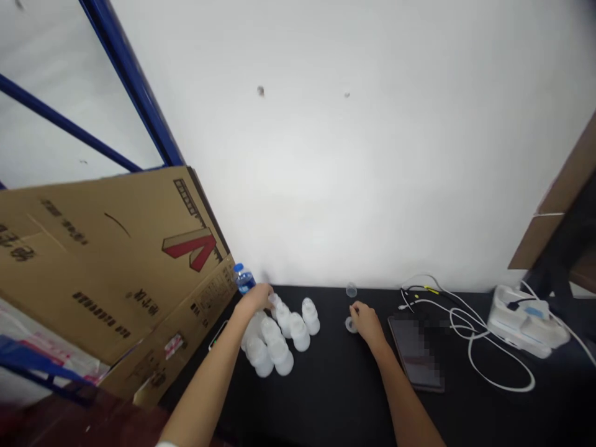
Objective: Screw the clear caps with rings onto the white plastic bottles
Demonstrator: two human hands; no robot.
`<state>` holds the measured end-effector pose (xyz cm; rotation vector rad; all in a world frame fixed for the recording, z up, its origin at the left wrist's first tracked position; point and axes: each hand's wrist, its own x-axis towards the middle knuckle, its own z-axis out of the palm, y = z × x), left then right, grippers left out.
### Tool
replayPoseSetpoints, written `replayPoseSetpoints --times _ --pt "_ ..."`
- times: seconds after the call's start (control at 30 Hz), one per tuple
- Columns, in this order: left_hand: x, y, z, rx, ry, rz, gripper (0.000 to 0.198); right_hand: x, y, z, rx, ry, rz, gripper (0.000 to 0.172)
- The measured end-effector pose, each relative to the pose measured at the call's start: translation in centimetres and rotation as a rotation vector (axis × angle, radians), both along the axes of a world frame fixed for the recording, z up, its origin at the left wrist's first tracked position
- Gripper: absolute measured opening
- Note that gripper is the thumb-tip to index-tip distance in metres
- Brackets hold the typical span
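Note:
Several white plastic bottles (298, 332) with narrow tops stand in a cluster on the black table. At the back of the cluster, my left hand (255, 299) is closed around the top of one white bottle (274, 300); its fingertips are partly hidden. To the right, my right hand (365, 320) has its fingers curled together at a small clear round cap (350, 325) low on the table. Another clear cap (351, 290) lies farther back, close to the wall and apart from both hands.
A blue-capped water bottle (244, 280) stands behind my left hand, beside a large cardboard box (107, 261). On the right lie a dark tablet (414, 354), looped white cables (470, 335) and a white power strip (526, 320). The white wall (326, 186) bounds the table's back edge.

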<state>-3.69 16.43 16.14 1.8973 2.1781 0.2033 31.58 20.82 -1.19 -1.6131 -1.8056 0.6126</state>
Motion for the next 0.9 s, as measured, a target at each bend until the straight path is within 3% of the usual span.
replayPoseSetpoints --times 0.1,0.2,0.23,0.33,0.47,0.53,0.63,0.77,0.9 --pt "-0.5 -0.3 -0.2 0.126 0.002 0.063 0.013 0.2 0.0 -0.6 -0.020 -0.086 -0.006 0.025" --pt "0.0 -1.2 0.3 0.343 -0.029 0.101 0.033 0.1 0.1 -0.8 -0.016 -0.131 0.013 0.029" --pt "0.6 -1.6 0.7 0.514 -0.101 0.076 0.036 0.1 0.1 -0.6 -0.007 -0.139 0.020 0.032" --pt "4.2 -3.3 1.9 0.859 -0.411 -0.015 0.034 0.0 0.1 0.1 0.055 -0.117 0.051 0.046" --pt "11.4 -6.2 1.8 0.903 -0.834 -0.133 0.021 0.1 0.0 0.8 0.083 0.050 0.250 0.047" --pt "14.7 -7.6 0.3 0.827 -0.930 -0.198 0.024 0.4 0.0 0.9 0.040 0.065 0.336 0.042" --pt "17.9 -9.0 -3.5 0.713 -0.892 -0.225 0.029 1.0 0.4 0.7 -0.003 0.079 0.415 0.030" --pt "18.5 -9.5 -8.3 0.664 -0.815 -0.258 0.031 1.6 1.0 0.2 0.017 0.113 0.435 0.028" --pt "17.8 -8.5 -10.8 0.618 -0.807 -0.302 0.032 1.5 0.6 0.2 0.079 0.172 0.388 0.025"
